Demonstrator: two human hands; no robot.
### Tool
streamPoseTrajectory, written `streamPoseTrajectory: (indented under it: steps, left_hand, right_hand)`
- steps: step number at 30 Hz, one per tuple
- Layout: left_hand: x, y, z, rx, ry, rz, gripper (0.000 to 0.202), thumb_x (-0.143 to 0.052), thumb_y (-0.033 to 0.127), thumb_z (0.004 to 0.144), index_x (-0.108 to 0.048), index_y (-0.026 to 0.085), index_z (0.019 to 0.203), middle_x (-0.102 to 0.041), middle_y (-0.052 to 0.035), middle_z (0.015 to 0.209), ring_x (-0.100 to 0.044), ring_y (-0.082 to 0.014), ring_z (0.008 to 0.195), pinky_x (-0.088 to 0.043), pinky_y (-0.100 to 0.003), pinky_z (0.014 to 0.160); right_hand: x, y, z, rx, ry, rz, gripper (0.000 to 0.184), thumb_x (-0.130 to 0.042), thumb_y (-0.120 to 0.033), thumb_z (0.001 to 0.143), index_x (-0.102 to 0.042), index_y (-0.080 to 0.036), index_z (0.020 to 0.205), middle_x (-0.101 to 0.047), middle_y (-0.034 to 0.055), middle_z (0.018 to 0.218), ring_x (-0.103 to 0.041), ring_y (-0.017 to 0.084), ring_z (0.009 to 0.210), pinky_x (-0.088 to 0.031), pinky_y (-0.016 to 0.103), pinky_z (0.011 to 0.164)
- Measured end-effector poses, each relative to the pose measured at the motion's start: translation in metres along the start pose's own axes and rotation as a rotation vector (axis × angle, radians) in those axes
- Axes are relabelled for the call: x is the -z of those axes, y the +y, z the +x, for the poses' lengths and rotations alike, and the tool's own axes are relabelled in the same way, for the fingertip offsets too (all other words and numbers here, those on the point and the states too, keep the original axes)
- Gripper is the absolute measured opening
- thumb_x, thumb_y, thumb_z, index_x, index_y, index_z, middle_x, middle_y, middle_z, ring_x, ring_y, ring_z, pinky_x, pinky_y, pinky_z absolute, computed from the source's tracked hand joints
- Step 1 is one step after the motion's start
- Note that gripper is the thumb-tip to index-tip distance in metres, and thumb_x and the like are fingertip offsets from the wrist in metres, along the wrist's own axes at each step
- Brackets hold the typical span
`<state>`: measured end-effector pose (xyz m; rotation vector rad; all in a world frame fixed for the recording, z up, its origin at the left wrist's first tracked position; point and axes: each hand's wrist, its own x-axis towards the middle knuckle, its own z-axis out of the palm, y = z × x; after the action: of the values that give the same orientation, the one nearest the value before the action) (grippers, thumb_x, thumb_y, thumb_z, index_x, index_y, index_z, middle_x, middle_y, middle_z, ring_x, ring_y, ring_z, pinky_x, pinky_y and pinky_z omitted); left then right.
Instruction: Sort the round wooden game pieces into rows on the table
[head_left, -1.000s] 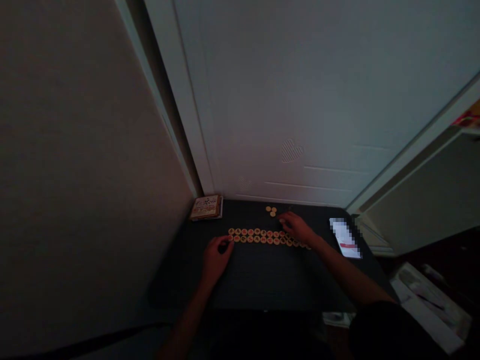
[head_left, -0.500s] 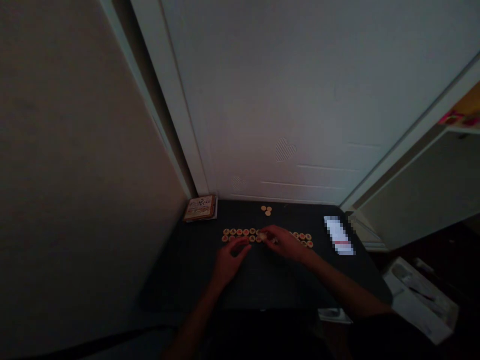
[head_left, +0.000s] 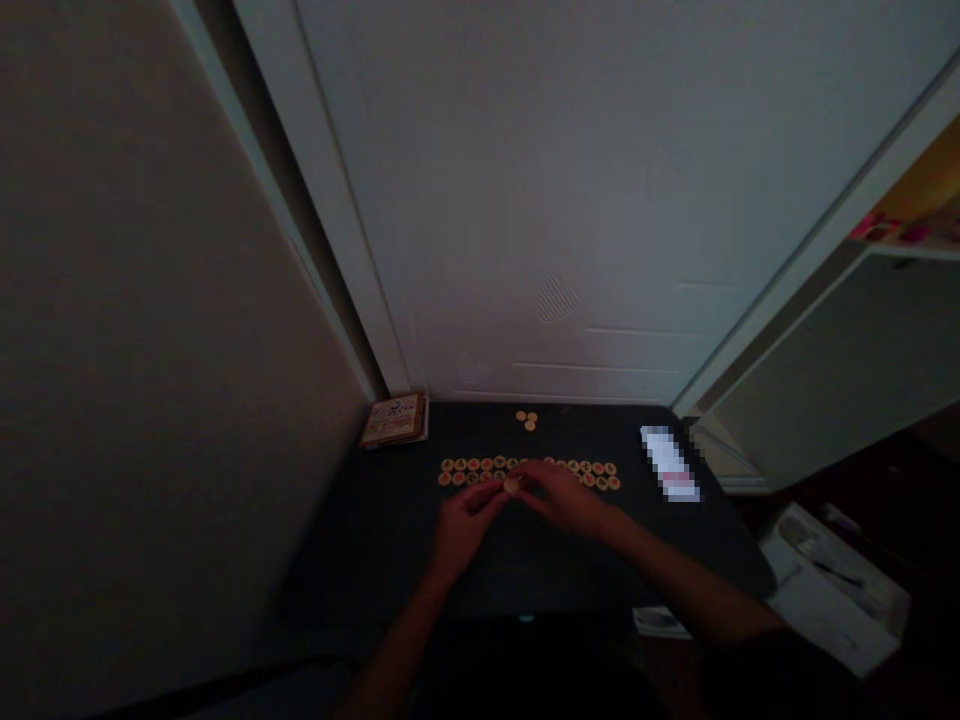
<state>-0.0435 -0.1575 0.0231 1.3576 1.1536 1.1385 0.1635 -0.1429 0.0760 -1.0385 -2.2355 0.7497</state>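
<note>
My right hand (head_left: pixel 564 498) pinches a wooden disc (head_left: pixel 512 486) at its nine o'clock, just at six o'clock of the disc rows (head_left: pixel 592 473), while my left hand (head_left: pixel 463 520), grip unclear, sits at the disc's seven o'clock.

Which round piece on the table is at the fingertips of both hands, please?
The pale piece just in front of the double row, where the left hand and right hand meet; the rest lie in that row or the far cluster.
</note>
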Motion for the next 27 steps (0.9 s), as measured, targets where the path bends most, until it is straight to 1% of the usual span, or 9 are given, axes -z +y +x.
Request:
streamPoseTrajectory:
  steps: [2,7,11,17,19,21,24,27]
  left_hand:
    - [0.000,-0.001,0.000,0.006,-0.010,-0.013,0.029,-0.071,0.040,0.082,-0.075,0.022,0.105,-0.078,-0.0054,0.109,-0.074,-0.0253,0.103,-0.059,-0.039,0.096]
    - [0.002,0.000,-0.002,0.013,-0.003,0.042,0.032,-0.071,0.042,0.083,-0.074,0.021,0.107,-0.077,-0.0061,0.111,-0.073,-0.0253,0.104,-0.059,-0.039,0.096]
    - [0.002,0.001,-0.002,0.017,0.000,0.006,0.031,-0.073,0.040,0.082,-0.074,0.021,0.107,-0.077,-0.0062,0.111,-0.073,-0.0255,0.106,-0.057,-0.040,0.099]
    - [0.005,0.005,-0.004,0.023,-0.014,-0.064,0.032,-0.075,0.037,0.081,-0.075,0.020,0.108,-0.077,-0.0071,0.112,-0.073,-0.0263,0.106,-0.056,-0.042,0.100]
    - [0.007,0.008,-0.005,0.054,0.000,-0.055,0.034,-0.076,0.038,0.080,-0.075,0.020,0.108,-0.077,-0.0077,0.112,-0.072,-0.0271,0.107,-0.056,-0.043,0.100]
    - [0.009,0.011,-0.006,0.113,0.019,-0.063,0.037,-0.077,0.041,0.078,-0.076,0.019,0.107,-0.077,-0.0089,0.110,-0.072,-0.0280,0.106,-0.056,-0.042,0.099]
    - [0.012,0.016,-0.006,0.205,0.035,-0.124,0.042,-0.082,0.044,0.073,-0.077,0.016,0.105,-0.078,-0.0107,0.105,-0.073,-0.0287,0.103,-0.056,-0.040,0.097]
    - [0.012,0.019,-0.007,0.242,0.062,-0.185,0.046,-0.085,0.045,0.068,-0.078,0.016,0.101,-0.079,-0.0117,0.104,-0.073,-0.0288,0.101,-0.055,-0.039,0.095]
  right_hand:
    - [-0.002,0.001,-0.001,0.011,-0.007,-0.003,0.028,-0.062,-0.025,0.095,-0.060,-0.025,0.124,-0.070,0.0063,0.114,-0.069,0.020,0.097,-0.054,0.037,0.091]
    - [-0.004,-0.001,-0.002,0.013,-0.011,-0.002,0.028,-0.059,-0.023,0.096,-0.060,-0.025,0.124,-0.069,0.0064,0.116,-0.068,0.020,0.098,-0.054,0.037,0.092]
    - [-0.004,-0.005,-0.001,0.032,-0.012,0.002,0.027,-0.057,-0.022,0.097,-0.062,-0.025,0.124,-0.070,0.0063,0.117,-0.068,0.019,0.100,-0.055,0.037,0.092]
    - [-0.005,-0.010,0.003,0.096,-0.015,-0.047,0.026,-0.056,-0.024,0.099,-0.067,-0.025,0.121,-0.071,0.0062,0.121,-0.066,0.021,0.113,-0.050,0.040,0.102]
    - [-0.006,-0.011,0.004,0.109,-0.008,-0.070,0.025,-0.055,-0.025,0.099,-0.068,-0.026,0.121,-0.071,0.0062,0.122,-0.065,0.021,0.115,-0.050,0.040,0.103]
    - [-0.007,-0.013,0.005,0.122,-0.002,-0.085,0.025,-0.055,-0.026,0.100,-0.069,-0.025,0.120,-0.071,0.0066,0.122,-0.065,0.021,0.115,-0.049,0.040,0.104]
    - [-0.009,-0.017,0.005,0.140,0.008,-0.093,0.025,-0.053,-0.025,0.101,-0.069,-0.022,0.120,-0.071,0.0083,0.121,-0.066,0.021,0.113,-0.051,0.039,0.102]
    - [-0.009,-0.020,0.006,0.150,0.005,-0.099,0.026,-0.051,-0.024,0.102,-0.067,-0.020,0.122,-0.071,0.0091,0.120,-0.066,0.021,0.112,-0.051,0.038,0.101]
